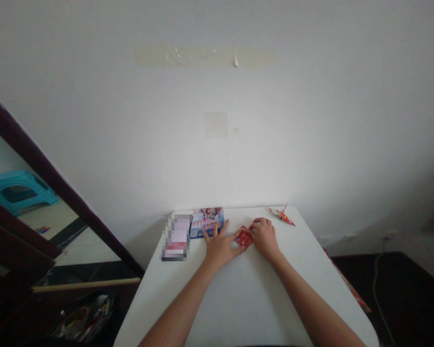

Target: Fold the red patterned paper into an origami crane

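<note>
A small folded piece of red patterned paper (243,238) lies on the white table between my hands. My left hand (220,245) is spread, its thumb and index finger at the paper's left side and its other fingers reaching over the edge of a blue printed booklet (202,224). At the paper's right side, my right hand (264,237) has its fingers bent together and pinches the paper's edge. Beyond it, near the far right corner of the table, rests a folded red and white paper piece (282,216) with pointed ends.
The white table (238,308) stands against a wall. A phone (177,237) with a blurred screen lies at its left. On the left are a mirror with a dark frame (68,188), a blue stool (20,190) seen in it, and a bag (85,320) on the floor.
</note>
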Available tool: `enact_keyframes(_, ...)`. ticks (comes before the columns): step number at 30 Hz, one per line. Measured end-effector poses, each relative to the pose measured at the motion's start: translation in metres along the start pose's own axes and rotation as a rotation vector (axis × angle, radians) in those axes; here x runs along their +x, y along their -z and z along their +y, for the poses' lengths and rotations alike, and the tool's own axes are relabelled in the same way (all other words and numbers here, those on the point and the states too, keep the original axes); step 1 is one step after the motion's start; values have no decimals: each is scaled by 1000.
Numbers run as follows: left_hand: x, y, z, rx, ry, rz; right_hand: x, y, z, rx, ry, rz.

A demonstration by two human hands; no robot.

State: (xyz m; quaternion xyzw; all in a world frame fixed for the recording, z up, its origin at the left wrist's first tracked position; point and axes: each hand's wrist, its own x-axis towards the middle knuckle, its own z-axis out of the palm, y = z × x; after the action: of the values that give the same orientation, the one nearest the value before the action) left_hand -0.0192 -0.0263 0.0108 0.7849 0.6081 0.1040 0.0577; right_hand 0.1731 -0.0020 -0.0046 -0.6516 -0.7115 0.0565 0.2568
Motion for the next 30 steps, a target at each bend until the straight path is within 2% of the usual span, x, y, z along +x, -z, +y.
enact_keyframes(19, -4, 4, 5, 5, 31, -54, -1, 5, -11, -64, -16, -11)
enact_keyframes(30, -3, -4, 4, -12, -19, 51, 1, 4, -9, -31, -26, -6)
